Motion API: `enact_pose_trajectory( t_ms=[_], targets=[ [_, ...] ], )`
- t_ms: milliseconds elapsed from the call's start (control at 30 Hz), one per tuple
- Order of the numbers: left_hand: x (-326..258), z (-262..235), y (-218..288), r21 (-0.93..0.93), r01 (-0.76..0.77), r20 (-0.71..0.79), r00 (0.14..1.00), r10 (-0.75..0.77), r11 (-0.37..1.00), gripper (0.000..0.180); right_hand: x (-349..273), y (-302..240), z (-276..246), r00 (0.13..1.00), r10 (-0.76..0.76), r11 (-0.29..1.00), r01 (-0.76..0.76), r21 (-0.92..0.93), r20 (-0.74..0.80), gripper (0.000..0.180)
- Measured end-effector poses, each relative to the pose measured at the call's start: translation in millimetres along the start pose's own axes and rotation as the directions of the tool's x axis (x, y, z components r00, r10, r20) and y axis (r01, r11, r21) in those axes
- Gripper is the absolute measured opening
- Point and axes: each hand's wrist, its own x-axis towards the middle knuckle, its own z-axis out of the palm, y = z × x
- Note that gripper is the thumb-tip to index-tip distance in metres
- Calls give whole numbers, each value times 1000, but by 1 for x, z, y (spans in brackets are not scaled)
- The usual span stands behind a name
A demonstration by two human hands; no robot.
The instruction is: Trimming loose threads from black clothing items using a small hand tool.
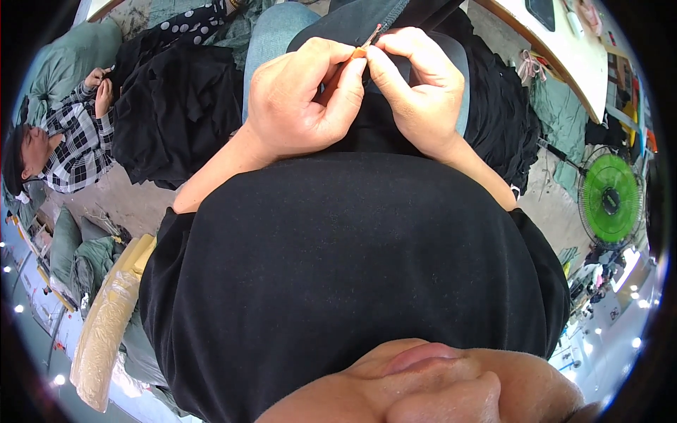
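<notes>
My left hand (303, 99) is closed in a pinch on a small orange piece (360, 53) with a thin reddish, dark-edged part (374, 35) rising from it. What exactly this piece is, I cannot make out. Right beside it, the thumb and index finger of my right hand (421, 92) are also pinched; their tips nearly meet those of the left, and what they grip is hidden. Black cloth (342, 22) lies over my lap, and its narrow ribbed edge (395, 13) runs down to the fingertips.
Piles of black fabric (180, 106) lie to both sides. A person in a checked shirt (77, 148) sits at the left, handling dark cloth. At the right are a white table (564, 49) and a green fan (610, 197); a wrapped yellowish roll (109, 324) leans at lower left.
</notes>
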Motion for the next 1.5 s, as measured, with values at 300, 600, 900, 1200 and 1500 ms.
enact_pose_trajectory(
  t_ms=[300, 600, 900, 1200, 1500],
  targets=[
    [-9, -4, 0, 33, -11, -7, 1000, 11, 999, 12, 0, -1, 2, 1000, 9, 1000, -9, -4, -18, 14],
    [-3, 0, 0, 22, -17, -25, 1000, 18, 1000, 13, 0, 0, 1, 999, -13, 1000, 12, -23, -33, 13],
    [-4, 0, 1, 9, -11, -31, 999, 11, 1000, 12, 0, -1, 1, 999, -27, 998, 25, -57, -30, 14],
    [-9, 7, 2, -37, 63, -79, 995, -66, 997, 11, -1, 1, 2, 998, -44, 996, 40, -76, -49, 14],
    [4, 9, 2, -83, 38, -108, 993, -46, 996, 13, 0, -1, 1, 999, -21, 999, 19, -47, -42, 14]
  ],
)
